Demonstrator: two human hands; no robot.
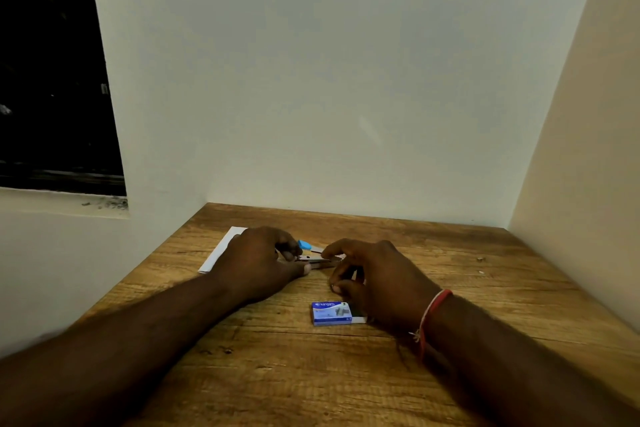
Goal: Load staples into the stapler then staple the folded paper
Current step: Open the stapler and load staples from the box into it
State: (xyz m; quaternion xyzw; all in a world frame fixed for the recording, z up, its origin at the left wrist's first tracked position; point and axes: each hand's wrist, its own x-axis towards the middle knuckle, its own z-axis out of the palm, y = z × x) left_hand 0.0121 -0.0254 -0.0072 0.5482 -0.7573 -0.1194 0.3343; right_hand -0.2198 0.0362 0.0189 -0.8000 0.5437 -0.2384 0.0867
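1. the likeliest slip is in the loading itself: the stapler (313,260) lies on the worktop (467,263) between the two hands with its blue top (304,245) lifted off the metal track, and a strip set in crooked would probably jam or break up.
2. a strip dropped here could scatter small pieces across the wood grain, where they would be hard to find in this dim light.
3. if the left hand (258,262) loosens, the sprung top could snap down on the fingertips working at the track.
4. the folded paper (221,250) lies partly under the left hand, behind the stapler. a shove of that wrist could push it askew or unfold it before any stapling.
5. the staple box (329,315) sits just beside the heel of the right hand (377,276) with its tray slid partly out, so a careless pull-back could knock it and spill it.
6. left grip: fingers and thumb are curled closely round the rear of the stapler, steadying it on the worktop.
7. right grip: the fingers are curled and the forefinger tip is on the front of the metal track, with the thumb tucked lower. whether they pinch a strip of staples is too small to tell.
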